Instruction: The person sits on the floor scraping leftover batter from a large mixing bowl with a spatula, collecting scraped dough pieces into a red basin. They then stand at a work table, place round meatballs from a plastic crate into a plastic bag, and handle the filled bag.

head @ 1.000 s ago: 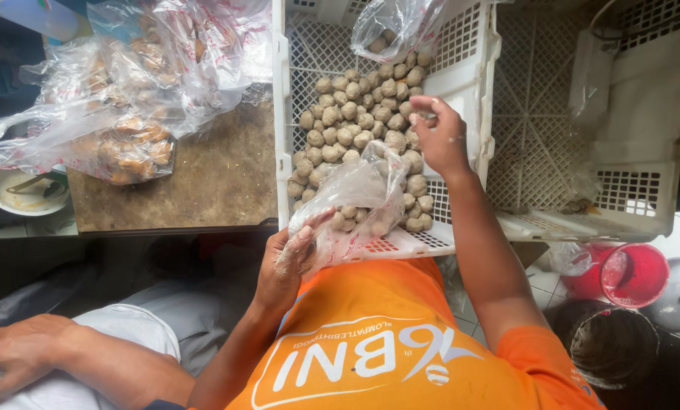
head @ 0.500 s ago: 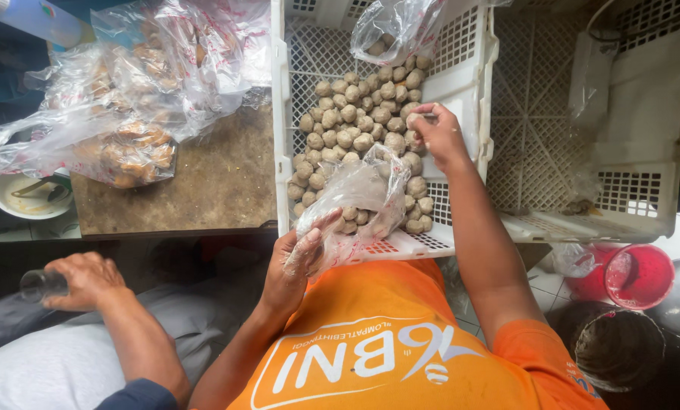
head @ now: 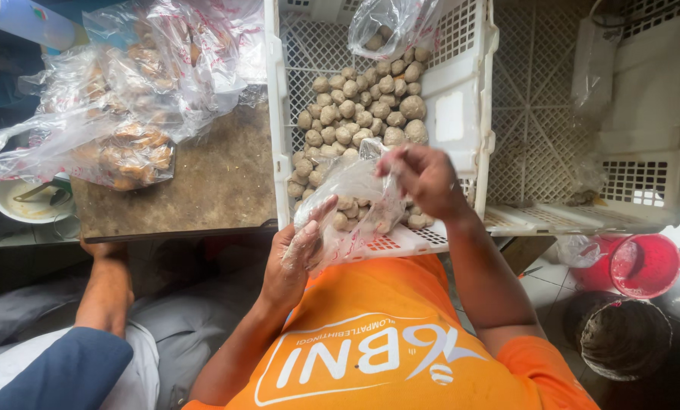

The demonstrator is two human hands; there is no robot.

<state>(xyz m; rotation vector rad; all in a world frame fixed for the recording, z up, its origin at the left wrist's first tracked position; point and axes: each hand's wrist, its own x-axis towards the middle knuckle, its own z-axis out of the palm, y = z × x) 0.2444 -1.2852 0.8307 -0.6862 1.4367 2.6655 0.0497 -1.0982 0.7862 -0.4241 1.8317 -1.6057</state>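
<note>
Over the perforated white crate [head: 461, 114], both hands' grips, left hand [head: 298, 254] and right hand [head: 423, 176], pinch a crinkly clear bag [head: 351, 201].

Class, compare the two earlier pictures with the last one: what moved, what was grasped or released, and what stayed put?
The right hand came back from the pile of balls in the white crate to the mouth of the clear bag. The left hand kept holding that bag. A co-worker's arm reached forward under the table edge. Crate, bagged food on the table and red bucket stayed put.

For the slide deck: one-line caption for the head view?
Left hand holds a clear plastic bag open while right hand reaches into it, over a white crate of round brown balls.
</note>
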